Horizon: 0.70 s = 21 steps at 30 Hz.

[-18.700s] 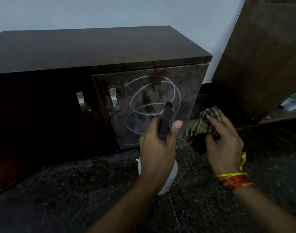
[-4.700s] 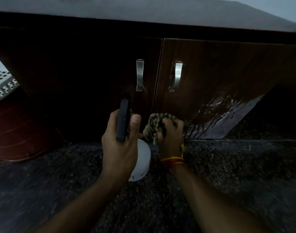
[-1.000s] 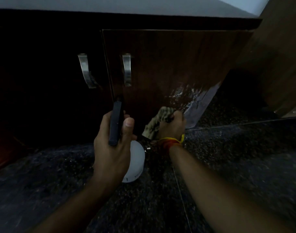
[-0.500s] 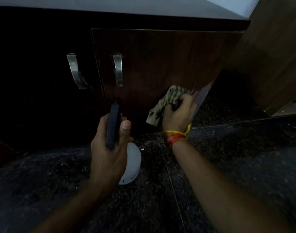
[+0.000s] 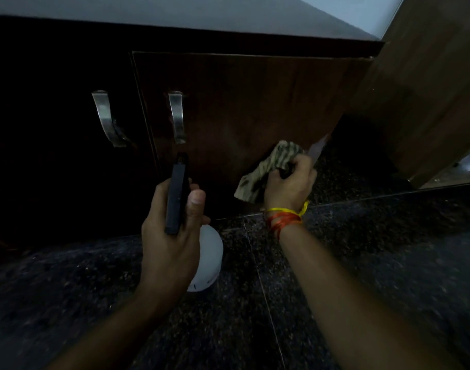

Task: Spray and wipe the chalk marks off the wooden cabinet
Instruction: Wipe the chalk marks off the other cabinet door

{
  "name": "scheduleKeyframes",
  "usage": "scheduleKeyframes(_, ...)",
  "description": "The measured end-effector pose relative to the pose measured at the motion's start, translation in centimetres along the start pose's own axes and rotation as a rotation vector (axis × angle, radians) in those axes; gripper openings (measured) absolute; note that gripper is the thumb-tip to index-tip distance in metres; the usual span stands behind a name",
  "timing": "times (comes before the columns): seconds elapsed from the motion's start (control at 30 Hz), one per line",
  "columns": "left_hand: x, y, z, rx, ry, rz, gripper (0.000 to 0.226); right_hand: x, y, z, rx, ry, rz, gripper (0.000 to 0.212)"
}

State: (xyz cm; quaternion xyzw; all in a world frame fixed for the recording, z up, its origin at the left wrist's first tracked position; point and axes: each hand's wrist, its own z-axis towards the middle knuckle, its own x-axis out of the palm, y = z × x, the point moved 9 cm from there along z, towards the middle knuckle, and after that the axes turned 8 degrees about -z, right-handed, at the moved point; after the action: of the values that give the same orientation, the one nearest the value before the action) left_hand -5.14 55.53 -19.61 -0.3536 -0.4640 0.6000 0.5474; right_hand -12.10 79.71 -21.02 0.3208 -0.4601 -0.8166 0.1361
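**A:** Down at the foot of the cabinet (image 5: 255,97), at about two o'clock from centre frame, the right hand (image 5: 288,186) is a tight fist around the cloth (image 5: 266,169). Fingers curled right in, thumb tucked over.

**B:** And the cloth touches the door?

**A:** It's bunched against the right door's lower right part. A striped flap hangs out of the fist toward eight o'clock. Red and yellow threads (image 5: 284,217) circle that wrist.

**B:** What's the left hand (image 5: 172,233) doing?

**A:** Sitting just left of centre, wrapped around the spray bottle (image 5: 207,263). The fingers close round the neck, the thumb lies up along the black spray head (image 5: 176,196), and the white body pokes out below the palm at five o'clock. The nozzle points to twelve, toward the door edge, short of the wood as far as I can see.

**B:** Is the trigger squeezed?

**A:** Cannot tell; the fingers on it are hidden behind the head.

**B:** Any chalk visible?

**A:** The door panel looks plain brown from here, though the light is dim. A pale strip shows at the door's lower right corner, just past the cloth at one o'clock.

**B:** The handles (image 5: 176,116)?

**A:** Two metal ones at ten and eleven o'clock, well apart from either hand. Both forearms hang over the dark speckled floor (image 5: 362,263).
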Motion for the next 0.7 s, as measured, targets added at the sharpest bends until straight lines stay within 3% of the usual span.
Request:
scheduleKeyframes(0.13,0.0,0.3,-0.1,-0.023,-0.008,0.009,0.067,1.6,-2.9,-1.0,0.089,0.132,-0.063,0.026)
scheduleKeyframes(0.33,0.5,0.8,-0.1,-0.052,-0.005,0.008,0.055,-2.2,2.8,2.0,-0.119,-0.072,-0.006,0.031)
scheduleKeyframes(0.43,0.7,1.1,0.0,-0.048,-0.007,-0.009,0.061,-3.5,3.6,3.1,-0.142,-0.151,0.025,0.032)
scheduleKeyframes(0.5,0.9,1.1,0.0,-0.045,-0.006,-0.013,0.065,-3.2,2.6,2.8,-0.149,-0.13,0.01,0.036)
scheduleKeyframes(0.7,1.2,0.5,0.9,-0.023,-0.028,-0.026,0.047,-1.8,-1.0,1.7,-0.039,-0.04,-0.044,0.036)
